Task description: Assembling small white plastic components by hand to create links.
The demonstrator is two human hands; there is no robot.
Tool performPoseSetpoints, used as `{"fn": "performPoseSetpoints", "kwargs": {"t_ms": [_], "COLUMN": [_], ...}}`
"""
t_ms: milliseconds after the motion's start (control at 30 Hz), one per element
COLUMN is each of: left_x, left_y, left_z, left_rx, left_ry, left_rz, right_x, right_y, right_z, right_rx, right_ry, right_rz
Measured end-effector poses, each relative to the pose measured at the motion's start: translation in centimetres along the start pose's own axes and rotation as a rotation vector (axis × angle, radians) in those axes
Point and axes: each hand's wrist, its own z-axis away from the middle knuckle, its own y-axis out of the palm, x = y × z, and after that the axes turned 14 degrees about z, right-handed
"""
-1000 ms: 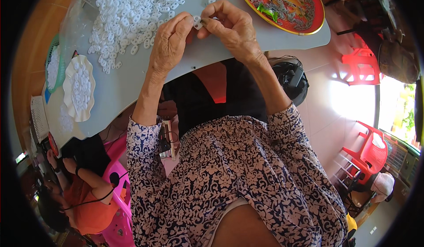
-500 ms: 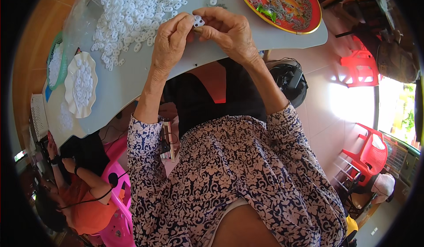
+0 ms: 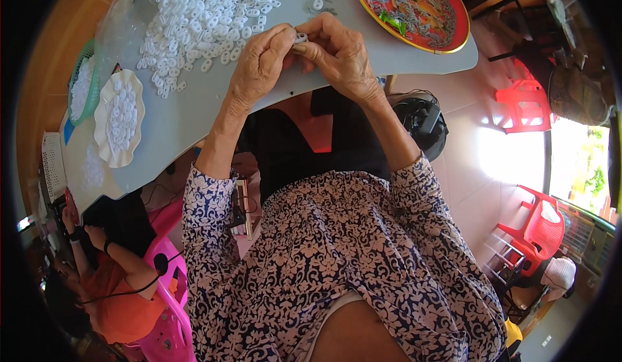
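Note:
My left hand (image 3: 262, 61) and my right hand (image 3: 340, 54) meet over the near edge of the grey table (image 3: 172, 119). Between their fingertips is a small white plastic two-hole piece (image 3: 300, 37), partly covered. My left fingers are curled and pinch it from one side; the right thumb and forefinger close on the other. Beyond my left hand spreads a large heap of similar white oval pieces (image 3: 194, 25). To the right of my hands lies a round red tray (image 3: 435, 50) with a gold rim, a floral base and many tiny metal parts scattered over it.
At the left stand a scalloped cream dish (image 3: 102, 129) of white pieces and a green basket (image 3: 95, 80). A person in orange (image 3: 133, 310) sits by a pink chair (image 3: 175, 323) at lower left. Red chairs (image 3: 541, 223) stand at right; a black bag (image 3: 424, 125) is beside the table.
The white piece has turned, its holes showing less than before. Both hands have shifted slightly and remain together around it. The whole view has moved a little.

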Motion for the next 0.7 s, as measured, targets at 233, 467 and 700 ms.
{"fn": "performPoseSetpoints", "kwargs": {"t_ms": [233,467,700], "left_x": [0.0,-1.0,-0.9], "left_y": [0.4,0.6,0.8], "left_z": [0.0,0.1,0.3], "left_rx": [0.011,0.038,-0.081], "left_ry": [0.004,-0.094,0.006], "left_rz": [0.007,0.055,0.040], "right_x": [0.2,0.0,0.1], "right_y": [-0.1,-0.7,-1.4], "right_z": [0.1,0.1,-0.4], "right_rx": [-0.003,0.027,0.124], "right_ry": [-0.016,0.026,0.135], "right_rz": [-0.019,-0.116,-0.406]}}
